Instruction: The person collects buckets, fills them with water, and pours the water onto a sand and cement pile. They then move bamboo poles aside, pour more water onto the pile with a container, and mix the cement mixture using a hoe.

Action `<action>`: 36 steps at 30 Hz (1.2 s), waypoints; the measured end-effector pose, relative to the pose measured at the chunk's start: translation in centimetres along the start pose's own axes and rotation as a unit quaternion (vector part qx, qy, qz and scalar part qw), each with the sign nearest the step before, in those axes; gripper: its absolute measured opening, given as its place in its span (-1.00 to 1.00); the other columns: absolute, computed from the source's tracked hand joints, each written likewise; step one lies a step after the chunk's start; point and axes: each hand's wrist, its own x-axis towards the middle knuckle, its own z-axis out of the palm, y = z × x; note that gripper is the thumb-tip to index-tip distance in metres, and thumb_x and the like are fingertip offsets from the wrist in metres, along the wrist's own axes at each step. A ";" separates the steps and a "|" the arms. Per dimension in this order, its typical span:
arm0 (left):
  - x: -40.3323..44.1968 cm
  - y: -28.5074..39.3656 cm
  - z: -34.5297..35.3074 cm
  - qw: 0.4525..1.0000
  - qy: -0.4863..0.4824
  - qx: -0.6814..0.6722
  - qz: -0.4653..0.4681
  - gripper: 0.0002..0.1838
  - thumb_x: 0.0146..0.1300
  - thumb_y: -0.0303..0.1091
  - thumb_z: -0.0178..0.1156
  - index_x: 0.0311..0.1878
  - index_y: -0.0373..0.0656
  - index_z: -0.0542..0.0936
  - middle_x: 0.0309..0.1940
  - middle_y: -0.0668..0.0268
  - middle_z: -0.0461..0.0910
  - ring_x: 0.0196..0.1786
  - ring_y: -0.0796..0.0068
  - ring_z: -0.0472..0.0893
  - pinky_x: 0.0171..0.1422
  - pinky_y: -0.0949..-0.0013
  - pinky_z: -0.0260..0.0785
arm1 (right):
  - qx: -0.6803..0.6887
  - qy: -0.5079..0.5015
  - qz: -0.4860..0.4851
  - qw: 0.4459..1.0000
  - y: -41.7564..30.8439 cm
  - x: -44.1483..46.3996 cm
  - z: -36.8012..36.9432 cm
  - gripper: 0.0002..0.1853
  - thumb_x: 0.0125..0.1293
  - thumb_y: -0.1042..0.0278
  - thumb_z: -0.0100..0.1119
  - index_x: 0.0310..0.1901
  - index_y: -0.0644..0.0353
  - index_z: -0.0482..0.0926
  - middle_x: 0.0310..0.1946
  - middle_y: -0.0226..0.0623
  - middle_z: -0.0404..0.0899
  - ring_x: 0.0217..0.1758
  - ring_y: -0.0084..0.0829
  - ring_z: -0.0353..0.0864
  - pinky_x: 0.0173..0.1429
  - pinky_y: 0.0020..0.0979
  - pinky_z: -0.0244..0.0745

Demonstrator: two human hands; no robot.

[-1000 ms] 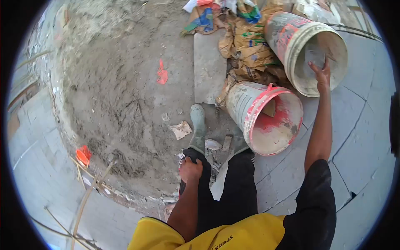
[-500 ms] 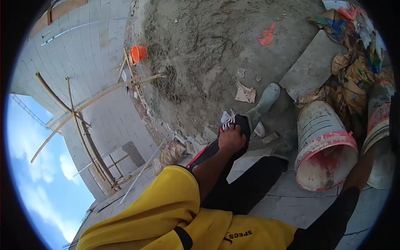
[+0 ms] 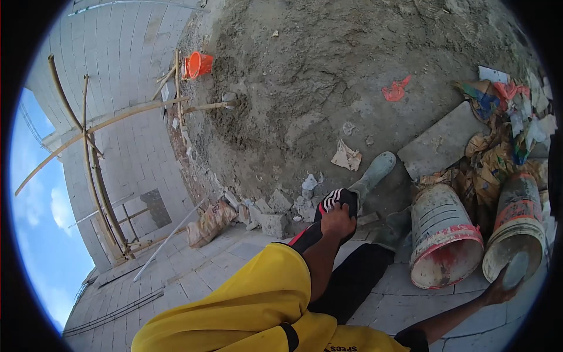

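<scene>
My left hand (image 3: pixel 338 221) rests on the knee of my black trousers (image 3: pixel 356 276), fingers laid over the white stripes, holding nothing. At the lower right my right hand (image 3: pixel 502 291) grips a pale, translucent cup (image 3: pixel 516 268), its round face turned up towards me. Behind the cup lies a dirty white bucket (image 3: pixel 516 232) with an orange band, tipped so its mouth faces me. A second bucket (image 3: pixel 444 234), with a pink-smeared rim, lies tipped beside it. Green rubber boots (image 3: pixel 378 168) are on my feet.
Wet grey mortar (image 3: pixel 281 88) spreads ahead, with a long-handled tool (image 3: pixel 205 107) lying in it and an orange bucket (image 3: pixel 198 64) at its edge. Torn sacks (image 3: pixel 498 158) and a flat board (image 3: pixel 443 141) lie right. Broken blocks (image 3: pixel 272 224) and bamboo poles (image 3: pixel 97 164) stand left.
My right hand has come into view from the dark right edge, holding the cup. The view has shifted, showing more ground at the left. My left hand stays on the knee.
</scene>
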 end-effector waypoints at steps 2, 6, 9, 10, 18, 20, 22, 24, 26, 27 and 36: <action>0.3 -0.3 0.0 1.000 -0.001 -0.023 -0.005 -0.44 0.22 0.05 0.14 0.12 -0.18 0.48 0.09 0.03 0.48 0.11 0.03 0.59 0.14 0.04 0.47 | 0.129 -0.041 -0.095 0.986 -7.5 1.4 1.3 -0.34 0.02 0.27 0.52 0.19 0.20 0.51 0.12 -0.10 0.56 0.19 -0.03 0.53 0.29 -0.03 0.44; 0.2 -0.9 -0.5 0.999 -0.001 -0.052 -0.012 -0.46 0.22 0.05 0.15 0.12 -0.14 0.49 0.09 0.05 0.48 0.11 0.05 0.59 0.12 0.05 0.48 | 0.244 -0.199 -0.202 0.927 -32.4 1.4 6.8 -0.20 -0.19 0.40 0.43 0.26 0.12 0.47 0.17 -0.18 0.50 0.31 0.00 0.35 0.36 -0.05 0.28; 0.2 -0.7 -0.4 0.998 0.003 -0.064 -0.023 -0.46 0.22 0.06 0.15 0.12 -0.13 0.50 0.09 0.06 0.49 0.11 0.06 0.59 0.13 0.06 0.48 | 0.247 -0.360 -0.223 0.872 -54.5 1.8 6.0 -0.15 -0.17 0.32 0.49 0.29 -0.03 0.40 0.17 -0.27 0.47 0.27 0.02 0.36 0.17 0.10 0.44; 0.4 -0.6 -0.4 0.998 0.008 -0.063 -0.022 -0.46 0.22 0.06 0.15 0.12 -0.13 0.50 0.09 0.06 0.49 0.11 0.06 0.59 0.13 0.06 0.48 | 0.231 -0.353 -0.261 0.869 -60.5 1.2 6.4 -0.18 -0.07 0.31 0.49 0.32 -0.06 0.37 0.14 -0.31 0.47 0.24 -0.04 0.38 0.07 0.10 0.49; -0.2 0.1 -0.2 0.999 0.013 -0.032 -0.027 -0.51 0.23 0.00 0.15 0.11 -0.12 0.48 0.04 0.12 0.50 0.07 0.15 0.62 0.09 0.08 0.47 | 0.315 -0.492 -0.188 0.790 -65.4 5.9 3.0 -0.16 -0.01 -0.05 0.44 0.27 0.23 0.38 -0.03 0.00 0.60 0.09 0.12 0.56 -0.03 -0.03 0.57; -0.2 0.2 0.3 0.999 0.022 -0.029 -0.017 -0.51 0.23 0.00 0.15 0.10 -0.13 0.48 0.03 0.12 0.50 0.07 0.13 0.61 0.08 0.06 0.47 | 0.429 -0.473 -0.066 0.766 -55.7 6.3 5.3 -0.04 -0.05 -0.09 0.47 0.33 0.28 0.32 0.12 0.13 0.54 0.18 0.13 0.55 0.18 -0.06 0.49; 0.2 0.4 0.4 0.999 0.003 -0.023 -0.024 -0.47 0.23 0.04 0.13 0.12 -0.14 0.49 0.08 0.11 0.49 0.11 0.09 0.59 0.12 0.07 0.50 | 0.517 -0.402 0.068 0.753 -43.4 8.1 3.5 -0.17 0.05 0.24 0.49 0.34 0.30 0.32 0.17 0.05 0.51 0.20 -0.13 0.54 0.26 -0.18 0.44; 0.0 0.9 -0.2 1.000 0.003 -0.012 -0.020 -0.48 0.23 0.04 0.13 0.12 -0.14 0.49 0.07 0.11 0.50 0.10 0.09 0.59 0.11 0.06 0.49 | 0.518 -0.229 0.136 0.813 -27.4 7.9 4.0 -0.36 0.24 0.36 0.36 0.34 0.27 0.37 0.23 -0.04 0.47 0.24 -0.19 0.50 0.27 -0.21 0.45; 0.0 1.7 -0.3 1.000 0.002 -0.003 -0.018 -0.48 0.23 0.04 0.13 0.11 -0.14 0.49 0.05 0.10 0.50 0.10 0.10 0.59 0.10 0.06 0.49 | 0.385 -0.070 0.243 0.888 -14.8 9.8 2.4 -0.36 0.25 0.28 0.37 0.32 0.32 0.38 0.21 -0.03 0.49 0.17 -0.16 0.57 0.29 -0.23 0.50; 0.0 1.9 -0.3 1.000 0.004 0.004 -0.012 -0.49 0.23 0.04 0.13 0.10 -0.13 0.49 0.04 0.10 0.50 0.09 0.10 0.60 0.08 0.05 0.49 | 0.206 -0.043 0.256 0.943 -9.9 10.5 2.2 -0.36 0.26 0.23 0.38 0.30 0.31 0.37 0.24 -0.03 0.43 0.21 -0.09 0.52 0.30 -0.14 0.53; 0.0 2.1 0.7 0.998 0.036 0.060 0.004 -0.54 0.23 0.00 0.16 0.05 -0.14 0.49 0.00 0.13 0.51 0.03 0.11 0.61 0.03 0.06 0.48 | 0.450 -0.003 0.396 0.800 12.8 3.6 9.1 -0.38 0.15 0.26 0.40 0.23 0.32 0.47 0.05 0.01 0.60 0.12 -0.12 0.61 0.17 -0.18 0.56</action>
